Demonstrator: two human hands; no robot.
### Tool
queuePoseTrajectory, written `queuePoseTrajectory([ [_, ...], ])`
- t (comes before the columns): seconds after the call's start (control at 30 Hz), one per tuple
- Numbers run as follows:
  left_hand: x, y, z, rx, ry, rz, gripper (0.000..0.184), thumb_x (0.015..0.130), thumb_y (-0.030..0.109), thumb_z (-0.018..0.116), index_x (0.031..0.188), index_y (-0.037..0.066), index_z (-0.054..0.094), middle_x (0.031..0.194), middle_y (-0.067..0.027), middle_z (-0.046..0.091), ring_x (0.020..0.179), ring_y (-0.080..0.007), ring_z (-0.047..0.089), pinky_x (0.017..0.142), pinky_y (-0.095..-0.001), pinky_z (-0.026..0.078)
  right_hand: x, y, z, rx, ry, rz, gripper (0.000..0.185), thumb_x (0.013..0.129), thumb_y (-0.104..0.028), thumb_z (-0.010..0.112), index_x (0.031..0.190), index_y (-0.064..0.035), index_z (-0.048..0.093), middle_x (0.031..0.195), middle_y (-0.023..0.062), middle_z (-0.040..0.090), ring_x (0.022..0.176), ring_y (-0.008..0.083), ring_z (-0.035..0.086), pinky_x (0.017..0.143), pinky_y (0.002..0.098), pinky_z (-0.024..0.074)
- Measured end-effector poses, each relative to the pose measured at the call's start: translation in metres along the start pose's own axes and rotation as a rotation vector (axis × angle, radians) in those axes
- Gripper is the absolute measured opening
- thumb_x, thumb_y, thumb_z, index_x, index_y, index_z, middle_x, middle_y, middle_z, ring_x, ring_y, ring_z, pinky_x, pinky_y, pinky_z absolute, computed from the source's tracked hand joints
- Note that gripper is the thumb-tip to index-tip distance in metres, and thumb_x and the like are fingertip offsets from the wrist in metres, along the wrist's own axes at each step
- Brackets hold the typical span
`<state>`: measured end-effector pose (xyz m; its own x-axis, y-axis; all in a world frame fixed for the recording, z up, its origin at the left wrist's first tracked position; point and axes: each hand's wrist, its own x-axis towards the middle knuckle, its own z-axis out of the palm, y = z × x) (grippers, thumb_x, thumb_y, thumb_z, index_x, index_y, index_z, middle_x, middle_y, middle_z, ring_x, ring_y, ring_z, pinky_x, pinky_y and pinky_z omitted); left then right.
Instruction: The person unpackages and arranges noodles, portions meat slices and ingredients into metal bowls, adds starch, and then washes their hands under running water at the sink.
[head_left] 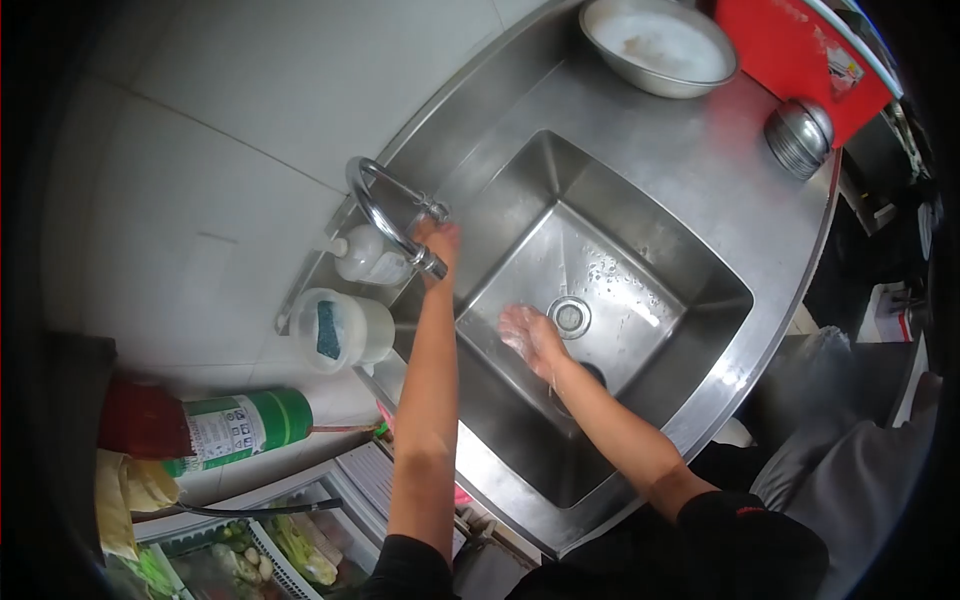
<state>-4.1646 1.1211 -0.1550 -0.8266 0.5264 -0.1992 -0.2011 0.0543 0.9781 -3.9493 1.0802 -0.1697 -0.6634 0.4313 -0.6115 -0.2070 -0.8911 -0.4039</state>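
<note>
My left hand [437, 238] is at the base of the curved chrome faucet [378, 215], by its tap knob [435, 210]; its fingers are partly hidden, so their grip cannot be told. My right hand [530, 335] hangs over the steel sink [600, 270], wet, with its fingers stretched out and nothing in it. The round drain [569, 317] lies just to the right of that hand. Water drops dot the sink floor. Left of the faucet spout stands a clear plastic bottle [370, 256].
A white tub [365, 332] with a blue-green scouring pad stands left of the sink. Up on the counter are a metal bowl [655, 45] of foamy water, stacked metal bowls [799, 138] and a red container [800, 60]. Vegetable baskets [270, 555] and a green container [285, 418] sit lower left.
</note>
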Motion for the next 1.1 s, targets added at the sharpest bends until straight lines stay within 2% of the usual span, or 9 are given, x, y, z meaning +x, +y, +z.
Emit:
queuePoseTrajectory([
  [0.1, -0.005, -0.029, -0.022, -0.228, 0.017, -0.325, 0.057, 0.086, 0.051, 0.046, 0.109, -0.002, 0.045, 0.093, -0.0178, 0.057, 0.083, -0.0296, 0.059, 0.069, -0.0405, 0.048, 0.016, 0.000, 0.014, 0.047, -0.034, 0.030, 0.035, 0.092, -0.025, 0.038, 0.116, -0.0009, 0.046, 0.111, 0.0116, 0.052, 0.100, 0.0233, 0.050, 0.087, 0.0369, 0.0399],
  [0.33, -0.107, -0.061, -0.031, -0.103, -0.018, -0.383, 0.043, 0.088, 0.035, 0.051, 0.113, 0.001, 0.047, 0.096, -0.0100, 0.057, 0.076, -0.0217, 0.059, 0.069, -0.0343, 0.050, 0.064, 0.028, 0.015, 0.197, 0.047, 0.038, 0.028, 0.090, -0.016, 0.042, 0.112, -0.0004, 0.050, 0.108, 0.0126, 0.053, 0.101, 0.0222, 0.051, 0.088, 0.0356, 0.0417],
  [0.4, -0.144, -0.080, -0.020, -0.426, 0.074, -0.436, 0.035, 0.090, 0.032, 0.049, 0.113, 0.006, 0.049, 0.088, -0.0081, 0.059, 0.080, -0.0198, 0.058, 0.073, -0.0343, 0.047, 0.100, 0.062, -0.007, 0.293, -0.209, -0.028, 0.016, 0.084, -0.012, 0.048, 0.092, 0.0004, 0.055, 0.082, 0.0097, 0.057, 0.079, 0.0193, 0.056, 0.069, 0.0297, 0.0468],
  [0.43, -0.164, -0.074, -0.013, -0.425, 0.060, -0.447, 0.035, 0.090, 0.032, 0.049, 0.113, 0.006, 0.049, 0.088, -0.0081, 0.059, 0.080, -0.0198, 0.058, 0.073, -0.0343, 0.047, 0.081, 0.048, 0.020, 0.103, 0.084, -0.106, 0.012, 0.081, -0.010, 0.052, 0.086, 0.0001, 0.055, 0.077, 0.0098, 0.056, 0.068, 0.0176, 0.055, 0.062, 0.0276, 0.0468],
  [0.5, -0.199, -0.048, 0.004, -0.610, -0.015, -0.590, 0.034, 0.091, 0.026, 0.045, 0.116, 0.002, 0.047, 0.104, -0.0090, 0.055, 0.085, -0.0228, 0.057, 0.072, -0.0332, 0.048, 0.112, 0.055, -0.002, 0.043, 0.030, -0.040, 0.013, 0.081, -0.006, 0.052, 0.091, 0.0003, 0.057, 0.083, 0.0101, 0.057, 0.074, 0.0193, 0.057, 0.065, 0.0289, 0.0485],
  [0.73, -0.121, -0.135, -0.043, -0.043, 0.067, -0.339, 0.030, 0.092, 0.027, 0.040, 0.109, 0.004, 0.051, 0.095, -0.0099, 0.057, 0.092, -0.0226, 0.056, 0.080, -0.0367, 0.048, 0.034, 0.024, 0.036, -0.031, 0.071, -0.049, 0.011, 0.079, 0.002, 0.055, 0.089, 0.0012, 0.058, 0.083, 0.0113, 0.056, 0.076, 0.0220, 0.059, 0.058, 0.0301, 0.0494],
  [0.83, -0.110, -0.140, -0.044, -0.843, -0.145, -0.445, 0.022, 0.091, 0.024, 0.043, 0.097, 0.006, 0.054, 0.091, -0.0095, 0.059, 0.088, -0.0243, 0.058, 0.079, -0.0362, 0.048, 0.045, 0.029, 0.033, -0.425, 0.113, -0.152, 0.029, 0.085, -0.004, 0.053, 0.111, 0.0067, 0.048, 0.099, 0.0159, 0.056, 0.084, 0.0200, 0.058, 0.069, 0.0301, 0.0497],
  [0.93, -0.128, -0.092, -0.020, -0.767, -0.102, -0.449, 0.025, 0.092, 0.026, 0.042, 0.097, 0.005, 0.053, 0.089, -0.0092, 0.059, 0.088, -0.0252, 0.058, 0.078, -0.0370, 0.049, 0.050, 0.031, 0.029, -0.468, 0.217, -0.381, 0.011, 0.076, -0.002, 0.058, 0.084, 0.0034, 0.061, 0.079, 0.0143, 0.059, 0.073, 0.0231, 0.060, 0.060, 0.0330, 0.0474],
  [1.1, -0.177, -0.034, 0.022, -0.562, 0.124, -0.389, 0.032, 0.093, 0.029, 0.042, 0.111, 0.004, 0.047, 0.100, -0.0085, 0.055, 0.090, -0.0259, 0.056, 0.075, -0.0363, 0.049, 0.137, 0.045, 0.017, -0.819, 0.270, -0.488, 0.030, 0.076, -0.028, 0.053, 0.068, -0.0007, 0.063, 0.071, 0.0171, 0.063, 0.071, 0.0263, 0.062, 0.069, 0.0386, 0.0445],
])
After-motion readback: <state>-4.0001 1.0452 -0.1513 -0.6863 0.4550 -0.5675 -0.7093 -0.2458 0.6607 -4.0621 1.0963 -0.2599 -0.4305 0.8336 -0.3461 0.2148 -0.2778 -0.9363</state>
